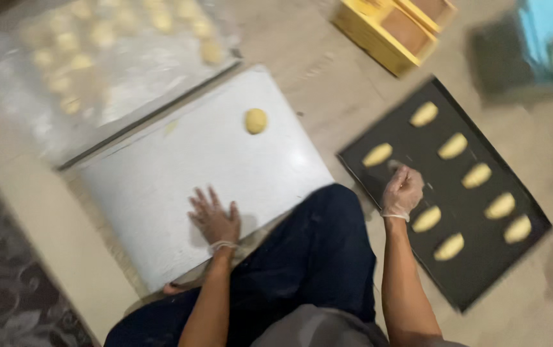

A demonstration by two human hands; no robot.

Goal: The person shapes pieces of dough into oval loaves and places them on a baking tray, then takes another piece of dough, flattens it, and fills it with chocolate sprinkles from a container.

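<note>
Our left hand (pixel 214 220) lies flat, fingers spread, on the white board (pixel 161 193). Our right hand (pixel 402 191) hovers loosely curled over the dark baking tray (pixel 482 270), holding nothing we can make out, beside the shaped dough pieces (pixel 426 219). We judge shaping is under way; one dough ball (pixel 256 121) waits far on the board, so next comes a reach for it.

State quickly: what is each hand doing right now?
Left hand: open, flat on the white board.
Right hand: loosely curled over the dark tray; holding anything cannot be told.
</note>
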